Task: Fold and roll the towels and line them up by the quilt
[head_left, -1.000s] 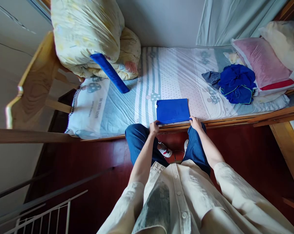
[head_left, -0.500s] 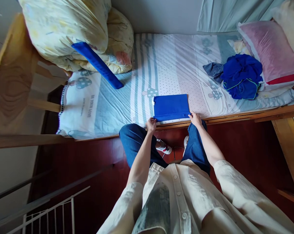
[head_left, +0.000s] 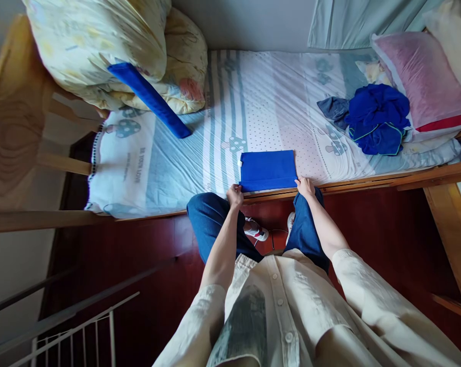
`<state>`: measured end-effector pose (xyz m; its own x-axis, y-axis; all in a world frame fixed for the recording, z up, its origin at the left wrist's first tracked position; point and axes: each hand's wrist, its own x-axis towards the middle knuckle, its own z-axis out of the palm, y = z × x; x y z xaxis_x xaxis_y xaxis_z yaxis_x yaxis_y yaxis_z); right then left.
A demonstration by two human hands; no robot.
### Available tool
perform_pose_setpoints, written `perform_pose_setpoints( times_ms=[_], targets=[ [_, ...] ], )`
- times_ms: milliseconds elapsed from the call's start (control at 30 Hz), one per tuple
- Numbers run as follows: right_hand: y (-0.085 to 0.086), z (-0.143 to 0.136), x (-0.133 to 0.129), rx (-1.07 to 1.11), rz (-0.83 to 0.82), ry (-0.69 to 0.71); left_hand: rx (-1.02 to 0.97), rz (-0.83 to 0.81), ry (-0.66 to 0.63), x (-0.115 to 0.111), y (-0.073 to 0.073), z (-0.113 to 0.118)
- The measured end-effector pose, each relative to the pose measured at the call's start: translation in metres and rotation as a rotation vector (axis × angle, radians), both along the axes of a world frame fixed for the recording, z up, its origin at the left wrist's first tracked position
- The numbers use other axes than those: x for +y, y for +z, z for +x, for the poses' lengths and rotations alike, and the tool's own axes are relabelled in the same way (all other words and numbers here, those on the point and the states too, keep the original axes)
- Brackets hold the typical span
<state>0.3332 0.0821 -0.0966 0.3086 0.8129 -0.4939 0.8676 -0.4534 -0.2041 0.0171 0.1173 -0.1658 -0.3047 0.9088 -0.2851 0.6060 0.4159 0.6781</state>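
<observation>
A flat blue cloth rectangle [head_left: 267, 167] lies on the patterned bed sheet [head_left: 269, 102] at the bed's front edge, with a narrow folded strip along its near side. My left hand [head_left: 235, 195] pinches its near left corner, and my right hand [head_left: 305, 187] pinches the near right corner. A small white tag shows at the cloth's left edge. To the left, a long narrow blue roll [head_left: 150, 99] leans from the yellow bedding down onto the sheet. A crumpled blue garment [head_left: 379, 120] rests at the right beside a small grey cloth [head_left: 334, 111].
Puffy yellow bedding [head_left: 100, 41] fills the back left. A pink pillow [head_left: 425, 81] lies at the right end. The wooden bed edge [head_left: 353, 187] runs in front of my knees. White metal rails [head_left: 77, 326] stand at the lower left, near a wooden post [head_left: 18, 102].
The near strip of the blue cloth looks flatter, and both hands have moved very slightly, keeping their pinch on the corners. The whole view has shifted a little.
</observation>
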Motion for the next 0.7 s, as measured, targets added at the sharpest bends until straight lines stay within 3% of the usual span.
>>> perform_pose_setpoints(
  times_ms=[267, 700],
  targets=[
    [-0.004, 0.0, 0.0, -0.009, -0.007, -0.015, 0.004, -0.01, -0.011, 0.002, 0.002, 0.001],
    [-0.013, 0.001, 0.001, -0.004, 0.025, -0.021, 0.0, 0.016, 0.01, 0.003, -0.008, -0.001]
  ],
)
